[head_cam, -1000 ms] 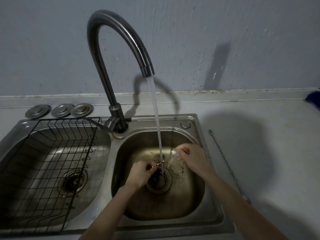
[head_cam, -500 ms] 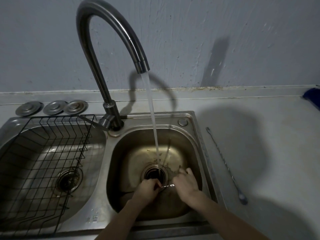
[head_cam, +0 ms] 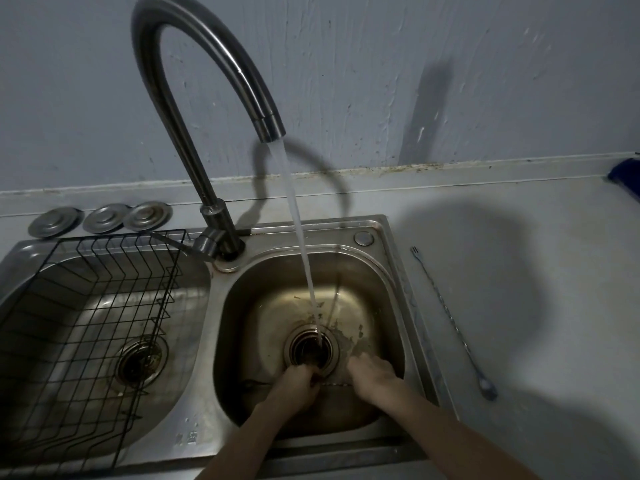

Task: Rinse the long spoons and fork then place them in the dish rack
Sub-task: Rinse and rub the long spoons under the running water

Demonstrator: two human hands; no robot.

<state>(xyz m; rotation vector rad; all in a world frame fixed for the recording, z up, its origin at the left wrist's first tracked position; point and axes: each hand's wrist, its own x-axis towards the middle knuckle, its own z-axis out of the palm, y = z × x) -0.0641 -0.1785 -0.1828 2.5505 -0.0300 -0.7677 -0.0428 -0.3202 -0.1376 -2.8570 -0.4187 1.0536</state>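
Long utensil [head_cam: 335,384] | gripped at both ends by left hand [head_cam: 297,379] and right hand [head_cam: 374,374], near side of drain [head_cam: 311,348] | stream [head_cam: 301,237] is missed; utensil is best raised under it

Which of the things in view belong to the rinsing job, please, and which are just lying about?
Part of the job:
- utensil held between left hand and right hand
- long utensil on the counter
- dish rack
- running faucet

Lying about:
- three metal discs
- blue object at the right edge
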